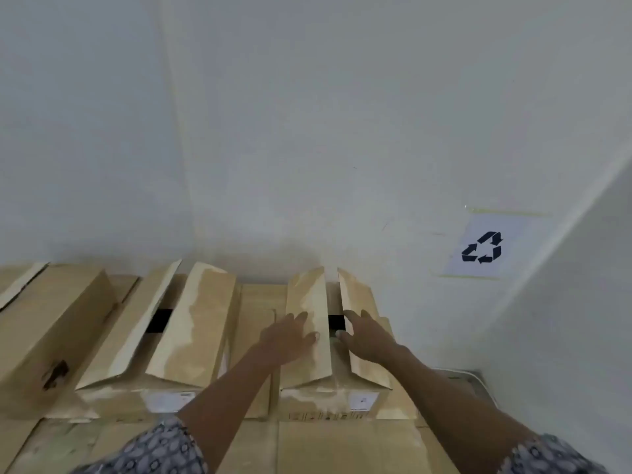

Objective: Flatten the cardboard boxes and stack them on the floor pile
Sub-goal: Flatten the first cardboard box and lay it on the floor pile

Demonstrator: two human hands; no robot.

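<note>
A brown cardboard box (328, 388) stands at the right of a row, its two top flaps raised with a dark gap between them. My left hand (289, 335) lies on the left flap (309, 302) with fingers spread and straight. My right hand (364, 333) rests against the right flap (359, 292), its fingertips at the gap's edge. A second box (164, 336) with its flaps up stands to the left. A third box (51, 323) with closed flaps is at the far left.
Flat cardboard sheets (342, 446) lie under and in front of the boxes. A white wall rises right behind the row. A paper sheet with a recycling sign (482, 248) is taped to the wall at the right, where a corner closes in.
</note>
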